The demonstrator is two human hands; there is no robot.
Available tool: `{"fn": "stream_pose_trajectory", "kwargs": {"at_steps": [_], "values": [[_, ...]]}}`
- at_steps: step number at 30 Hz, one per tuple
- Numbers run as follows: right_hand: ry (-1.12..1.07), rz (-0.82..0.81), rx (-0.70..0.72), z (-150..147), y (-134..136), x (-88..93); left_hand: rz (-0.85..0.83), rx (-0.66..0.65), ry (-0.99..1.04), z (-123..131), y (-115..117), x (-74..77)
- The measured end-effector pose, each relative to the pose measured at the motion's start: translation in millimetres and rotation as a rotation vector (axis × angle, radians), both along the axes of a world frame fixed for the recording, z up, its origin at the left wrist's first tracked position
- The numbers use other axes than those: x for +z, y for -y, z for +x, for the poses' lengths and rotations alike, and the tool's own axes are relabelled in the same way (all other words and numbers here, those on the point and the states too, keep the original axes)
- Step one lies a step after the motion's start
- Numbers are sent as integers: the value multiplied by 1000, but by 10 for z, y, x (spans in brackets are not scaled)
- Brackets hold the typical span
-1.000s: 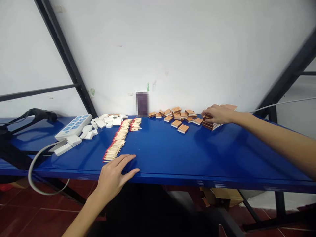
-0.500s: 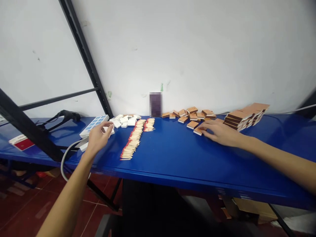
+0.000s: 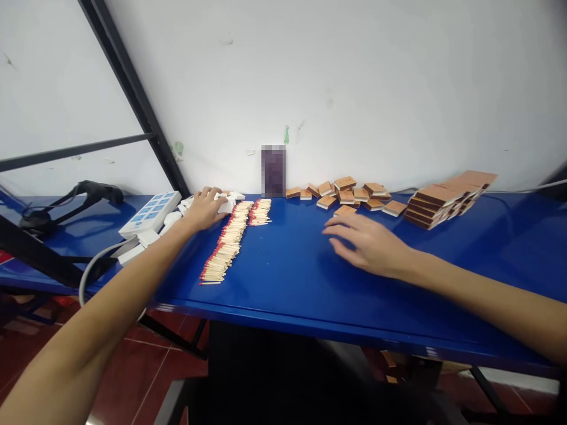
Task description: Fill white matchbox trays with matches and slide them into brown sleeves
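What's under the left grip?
White pieces show on both sides of the left grip, and matches lie beside it. The grip covers whatever is directly beneath, so I can't tell what's there.

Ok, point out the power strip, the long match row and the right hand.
Power strip (image 3: 150, 213), head view: socketed top.
Long match row (image 3: 229, 239), head view: its middle.
Right hand (image 3: 372, 244), head view: its back.

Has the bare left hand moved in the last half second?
Yes: judged against the white, blue-paneled power strip, the bare left hand has moved rightward and toward the wall, now at the small white rectangular pieces.
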State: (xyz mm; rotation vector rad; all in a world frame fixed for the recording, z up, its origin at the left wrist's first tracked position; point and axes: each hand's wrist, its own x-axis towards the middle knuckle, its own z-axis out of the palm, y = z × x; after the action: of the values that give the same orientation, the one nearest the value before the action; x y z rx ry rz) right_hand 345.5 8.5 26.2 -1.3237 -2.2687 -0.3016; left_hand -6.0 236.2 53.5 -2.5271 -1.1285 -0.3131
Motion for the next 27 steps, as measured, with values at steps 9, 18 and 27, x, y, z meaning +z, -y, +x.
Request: {"fn": "stream_pose_trajectory", "kwargs": {"at_steps": [9,18,27], "values": [[-67,-269,66,-830,-1001,-48,139,-39,494,-111,369,178],[-70,-267,90,-957,-1207,-160,-371,-369,658,131,2131,-62],[-155,-259,82,-949,-1207,-219,-440,-321,570,297,2247,-521]]}}
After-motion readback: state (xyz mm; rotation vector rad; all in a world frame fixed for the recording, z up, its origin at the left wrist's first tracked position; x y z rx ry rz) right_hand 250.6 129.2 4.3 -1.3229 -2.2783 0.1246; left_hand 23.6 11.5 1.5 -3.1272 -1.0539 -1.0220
